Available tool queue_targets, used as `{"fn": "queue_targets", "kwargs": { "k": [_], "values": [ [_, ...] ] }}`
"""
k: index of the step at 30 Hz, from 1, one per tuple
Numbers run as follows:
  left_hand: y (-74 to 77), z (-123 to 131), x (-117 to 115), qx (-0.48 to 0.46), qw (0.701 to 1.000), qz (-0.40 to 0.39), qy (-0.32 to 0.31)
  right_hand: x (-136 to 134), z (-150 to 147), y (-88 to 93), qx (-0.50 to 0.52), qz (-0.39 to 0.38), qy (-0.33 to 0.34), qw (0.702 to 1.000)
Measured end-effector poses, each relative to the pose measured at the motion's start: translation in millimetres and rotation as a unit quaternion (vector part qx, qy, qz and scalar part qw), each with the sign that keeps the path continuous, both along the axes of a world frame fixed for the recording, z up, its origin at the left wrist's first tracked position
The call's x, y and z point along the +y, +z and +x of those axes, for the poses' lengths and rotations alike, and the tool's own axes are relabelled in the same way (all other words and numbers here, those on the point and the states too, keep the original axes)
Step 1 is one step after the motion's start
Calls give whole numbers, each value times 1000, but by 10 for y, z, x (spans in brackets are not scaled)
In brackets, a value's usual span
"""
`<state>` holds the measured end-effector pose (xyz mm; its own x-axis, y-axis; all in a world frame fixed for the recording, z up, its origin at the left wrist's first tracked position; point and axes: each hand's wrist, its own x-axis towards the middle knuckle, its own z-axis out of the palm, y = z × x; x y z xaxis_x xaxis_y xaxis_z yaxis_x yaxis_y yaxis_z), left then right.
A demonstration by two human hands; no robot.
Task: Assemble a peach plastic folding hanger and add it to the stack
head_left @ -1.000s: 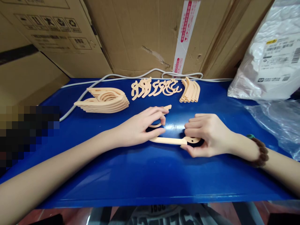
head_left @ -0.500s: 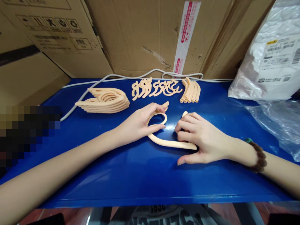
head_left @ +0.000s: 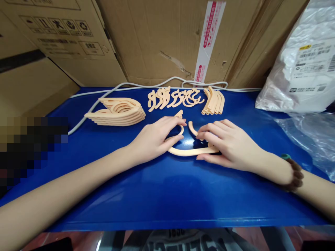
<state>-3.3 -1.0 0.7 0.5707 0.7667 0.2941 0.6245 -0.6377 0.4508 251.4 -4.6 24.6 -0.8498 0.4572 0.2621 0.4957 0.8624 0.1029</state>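
A peach plastic hanger piece (head_left: 187, 151) lies on the blue table (head_left: 162, 195) between my two hands. My left hand (head_left: 157, 137) pinches its hook end, with thumb and fingers closed round the curved part. On the other end rests my right hand (head_left: 225, 144), fingers bent over the arm that curls up toward the middle.
Behind my hands lie a stack of folded hangers (head_left: 116, 111), a row of loose hook pieces (head_left: 175, 97) and a bundle of curved arms (head_left: 213, 101). A white cable (head_left: 104, 94) runs along the back. Cardboard boxes (head_left: 162, 38) stand behind, plastic bags (head_left: 300, 69) at right.
The straight hanger piece has been bent into a curve, its right arm folded up and inward toward the hook. Both hands have moved a little away from me and closer together.
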Motion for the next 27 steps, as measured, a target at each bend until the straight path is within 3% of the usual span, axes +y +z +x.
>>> {"fn": "queue_targets", "kwargs": {
  "k": [5, 15, 22, 27],
  "values": [
    [-27, 9, 14, 6, 1000, 0, -12, -58, -43, -46, 24, -100, 41, 994],
    [-58, 4, 33, -39, 998, -23, -38, -70, -67, -72, 39, -200, 78, 976],
    [-68, 20, 37, -119, 989, -75, -47, -85, -65, -65, 61, -233, 75, 968],
    [-65, 42, 44, -177, 974, -124, -65, -53, -42, -70, 58, -201, 46, 977]
  ]
}}
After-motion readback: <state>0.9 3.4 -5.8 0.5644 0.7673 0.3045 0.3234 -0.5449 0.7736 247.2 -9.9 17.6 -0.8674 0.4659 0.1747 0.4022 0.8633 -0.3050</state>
